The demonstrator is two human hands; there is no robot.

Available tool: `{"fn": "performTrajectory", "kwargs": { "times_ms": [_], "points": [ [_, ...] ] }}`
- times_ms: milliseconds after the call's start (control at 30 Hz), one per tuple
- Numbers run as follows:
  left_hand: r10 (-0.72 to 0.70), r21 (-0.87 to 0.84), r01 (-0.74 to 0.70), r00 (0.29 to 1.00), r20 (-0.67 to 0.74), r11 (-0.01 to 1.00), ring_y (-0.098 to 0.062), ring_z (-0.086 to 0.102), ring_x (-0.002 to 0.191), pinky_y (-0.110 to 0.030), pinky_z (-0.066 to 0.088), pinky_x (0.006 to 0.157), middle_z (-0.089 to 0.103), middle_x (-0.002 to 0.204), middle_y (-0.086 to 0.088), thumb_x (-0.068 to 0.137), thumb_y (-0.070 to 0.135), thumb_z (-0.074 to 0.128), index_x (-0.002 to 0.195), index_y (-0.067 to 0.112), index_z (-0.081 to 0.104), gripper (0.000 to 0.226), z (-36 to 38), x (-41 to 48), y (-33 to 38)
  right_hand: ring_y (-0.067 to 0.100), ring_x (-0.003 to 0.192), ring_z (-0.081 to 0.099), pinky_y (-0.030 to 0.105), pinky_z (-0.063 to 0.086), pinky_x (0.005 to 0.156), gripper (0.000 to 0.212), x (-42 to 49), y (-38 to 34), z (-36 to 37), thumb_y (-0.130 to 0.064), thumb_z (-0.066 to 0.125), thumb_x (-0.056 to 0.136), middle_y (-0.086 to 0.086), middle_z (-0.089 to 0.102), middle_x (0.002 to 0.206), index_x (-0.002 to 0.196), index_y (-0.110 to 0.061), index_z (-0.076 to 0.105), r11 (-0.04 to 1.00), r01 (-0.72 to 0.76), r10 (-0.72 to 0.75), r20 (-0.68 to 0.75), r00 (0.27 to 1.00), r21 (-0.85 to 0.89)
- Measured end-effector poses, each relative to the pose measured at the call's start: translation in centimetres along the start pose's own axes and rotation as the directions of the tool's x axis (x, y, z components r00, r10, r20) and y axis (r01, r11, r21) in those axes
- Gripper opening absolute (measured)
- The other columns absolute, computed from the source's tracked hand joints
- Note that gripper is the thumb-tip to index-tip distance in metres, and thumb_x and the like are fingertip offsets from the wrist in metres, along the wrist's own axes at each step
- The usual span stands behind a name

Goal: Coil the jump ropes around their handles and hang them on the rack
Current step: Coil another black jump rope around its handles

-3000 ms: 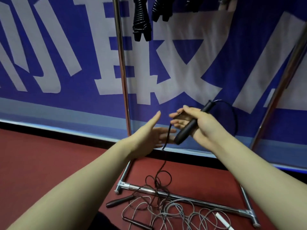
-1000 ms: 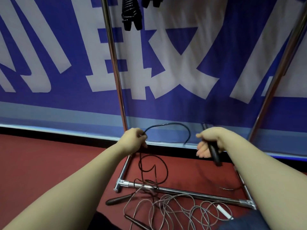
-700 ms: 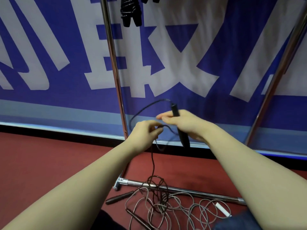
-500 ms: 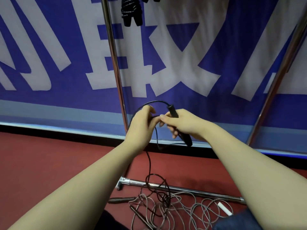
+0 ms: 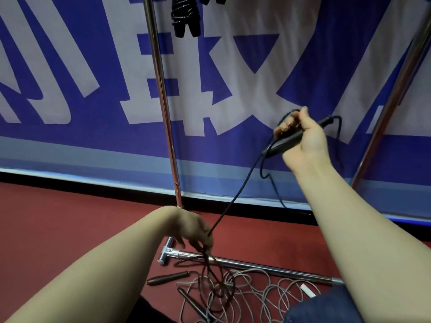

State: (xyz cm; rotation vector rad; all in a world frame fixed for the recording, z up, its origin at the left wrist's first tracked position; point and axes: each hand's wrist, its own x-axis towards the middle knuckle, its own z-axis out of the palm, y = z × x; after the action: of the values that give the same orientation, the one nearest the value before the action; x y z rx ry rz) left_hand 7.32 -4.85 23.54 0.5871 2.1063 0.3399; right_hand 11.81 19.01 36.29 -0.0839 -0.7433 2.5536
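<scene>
- Since half a second ago my left grip (image 5: 193, 229) has dropped away from the right one, which it was touching, and now sits low, just above the rack's base bar (image 5: 268, 268)
- Left grip: fingers curled round the black cord (image 5: 234, 197), somewhat blurred
- Right grip (image 5: 300, 136): clenched round the black handle (image 5: 285, 141), held tilted in front of the blue and white banner (image 5: 70, 78)
- Cord runs taut between the two grips; below the left one it falls into the tangle on the red floor (image 5: 70, 217)
- Floor by the base bar: grey ropes (image 5: 254, 292), one loose dark handle (image 5: 168, 277), one white handle (image 5: 307, 290)
- Coiled ropes (image 5: 185, 17) hang at the top, beside the rack upright (image 5: 161, 89)
</scene>
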Motion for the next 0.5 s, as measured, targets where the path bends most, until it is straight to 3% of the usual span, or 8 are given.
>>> {"fn": "performTrajectory", "kwargs": {
  "times_ms": [100,167,200,233,267,367,433,500],
  "points": [
    [-0.041,0.133,0.103,0.914,-0.403,0.986,-0.024,0.061,0.089,-0.036,0.048,0.081,0.068,0.100,-0.011,0.094,0.013,0.052,0.097,0.009,0.067,0.016,-2.0,0.2,-0.5,0.013,0.041,0.053,0.026,0.045,0.052,0.028,2.2,0.8,-3.8,-0.021,0.051,0.101,0.000,0.054,0.048,0.078,-0.005,0.059,0.886,-0.120,0.012,-0.237,0.971,-0.449],
    [-0.055,-0.003,0.085,0.617,-0.785,0.996,-0.036,0.061,0.094,-0.038,0.045,0.078,0.067,0.104,-0.016,0.096,0.014,0.046,0.094,0.010,0.060,0.015,-3.5,-0.3,-0.6,0.020,0.049,0.057,0.028,0.041,0.056,0.020,3.1,2.0,-6.9,-0.015,0.056,0.096,0.008,0.058,0.060,0.094,0.004,0.062,0.391,-0.275,-0.055,-0.321,0.946,-0.878],
    [-0.076,-0.077,0.017,0.458,-0.886,0.997,-0.039,0.060,0.096,-0.039,0.045,0.078,0.067,0.103,-0.016,0.099,0.018,0.043,0.098,0.012,0.059,0.017,-3.9,-0.9,-0.2,0.023,0.061,0.057,0.029,0.040,0.061,0.026,3.2,2.6,-8.2,-0.018,0.057,0.095,0.012,0.059,0.073,0.105,0.005,0.061,0.141,-0.328,-0.056,-0.338,0.939,-0.934],
    [-0.085,-0.113,-0.061,0.348,-0.934,0.992,-0.040,0.060,0.096,-0.041,0.047,0.079,0.067,0.101,-0.014,0.101,0.023,0.042,0.104,0.013,0.059,0.020,-4.0,-1.3,0.4,0.024,0.074,0.056,0.030,0.039,0.067,0.034,3.0,3.1,-8.9,-0.024,0.057,0.096,0.015,0.058,0.085,0.114,0.005,0.059,-0.017,-0.362,-0.028,-0.362,0.932,-0.932],
    [-0.057,-0.095,-0.117,0.295,-0.954,0.989,-0.040,0.061,0.094,-0.043,0.049,0.080,0.068,0.098,-0.012,0.103,0.027,0.041,0.109,0.016,0.059,0.023,-4.0,-1.8,1.0,0.024,0.079,0.054,0.029,0.038,0.070,0.039,2.4,3.4,-8.9,-0.031,0.055,0.098,0.014,0.059,0.091,0.116,0.003,0.058,-0.062,-0.380,0.018,-0.381,0.924,-0.923],
    [0.125,0.079,-0.156,0.315,-0.941,0.985,-0.037,0.062,0.092,-0.046,0.051,0.080,0.069,0.102,-0.009,0.103,0.031,0.045,0.118,0.019,0.062,0.025,-3.1,-2.8,3.1,0.019,0.066,0.060,0.029,0.044,0.059,0.038,1.0,3.2,-7.0,-0.035,0.052,0.101,0.005,0.071,0.069,0.094,0.000,0.066,0.161,-0.351,0.183,-0.322,0.929,-0.922],
    [0.196,0.083,-0.282,0.400,-0.895,0.956,-0.032,0.064,0.085,-0.045,0.053,0.079,0.070,0.101,-0.008,0.102,0.030,0.050,0.118,0.019,0.065,0.024,-2.8,-2.8,3.8,0.020,0.079,0.069,0.029,0.054,0.069,0.033,0.2,3.2,-5.0,-0.027,0.051,0.101,0.007,0.075,0.085,0.093,0.000,0.069,0.454,-0.299,0.342,-0.145,0.928,-0.839],
    [0.258,0.128,-0.300,0.448,-0.856,0.945,-0.026,0.062,0.078,-0.042,0.053,0.078,0.071,0.094,-0.005,0.101,0.031,0.051,0.115,0.021,0.066,0.023,-2.7,-2.5,4.3,0.018,0.105,0.067,0.030,0.052,0.091,0.020,-0.8,3.8,-3.4,-0.019,0.054,0.099,0.006,0.072,0.110,0.105,-0.007,0.069,0.526,-0.196,0.422,0.054,0.905,-0.827]
  ]
}}
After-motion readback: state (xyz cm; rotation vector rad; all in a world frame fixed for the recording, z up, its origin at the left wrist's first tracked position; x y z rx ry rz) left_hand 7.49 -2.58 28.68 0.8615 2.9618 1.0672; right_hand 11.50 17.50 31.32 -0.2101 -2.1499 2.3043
